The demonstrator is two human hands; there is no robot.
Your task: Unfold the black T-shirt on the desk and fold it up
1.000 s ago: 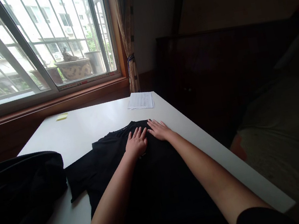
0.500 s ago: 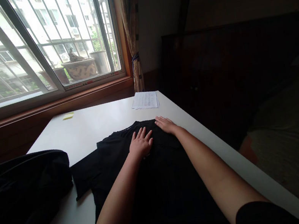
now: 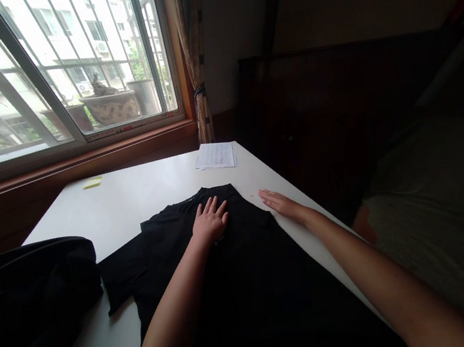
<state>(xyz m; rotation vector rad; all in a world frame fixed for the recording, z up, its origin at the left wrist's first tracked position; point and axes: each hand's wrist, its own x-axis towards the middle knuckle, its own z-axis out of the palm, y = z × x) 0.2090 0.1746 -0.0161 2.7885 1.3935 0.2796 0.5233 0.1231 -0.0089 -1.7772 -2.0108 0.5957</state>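
Note:
A black T-shirt lies spread on the white table, its collar toward the far side and one sleeve stretched out to the left. Flat on the upper chest of the shirt rests my left hand, fingers spread. My right hand is just beyond the shirt's right shoulder edge, over the white tabletop, with its fingers stretched out and holding nothing. Whether its palm touches the table I cannot tell. My left forearm covers part of the shirt's body.
A heap of black cloth sits on the table at the left. Papers and a yellow sticky note lie near the far edge. Behind are a barred window and a tied curtain. The right side is dark.
My right hand has left the shirt's right shoulder and moved right, past its edge. My left hand stays on the chest. The whole view has shifted slightly.

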